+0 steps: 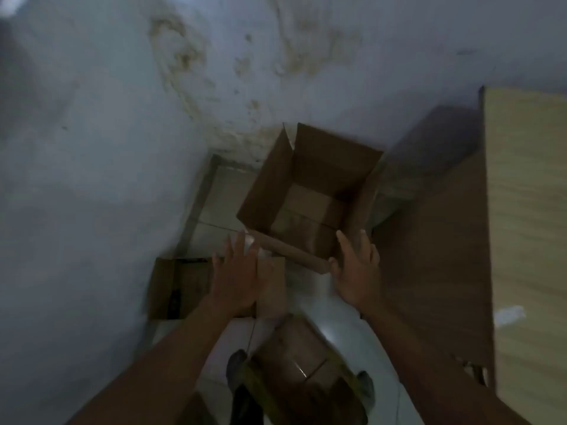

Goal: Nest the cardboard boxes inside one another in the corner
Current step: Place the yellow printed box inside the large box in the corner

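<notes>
A large open cardboard box [310, 167] stands on the tiled floor in the corner, tilted, its flaps up and its inside bare. My right hand [356, 271] is at its near right edge, fingers spread; whether it touches the near flap is blurred. My left hand [236, 274] hovers with fingers apart by the box's near left corner. A smaller open box [181, 286] lies on the floor against the wall at the left, partly behind my left hand. Another cardboard box [294, 354] sits low between my arms, near my feet.
A stained blue-white wall [107, 148] fills the left and back. A brown wooden panel [435, 256] and a pale wood furniture top [527, 210] close off the right. Pale floor tiles [221, 191] show beside the big box.
</notes>
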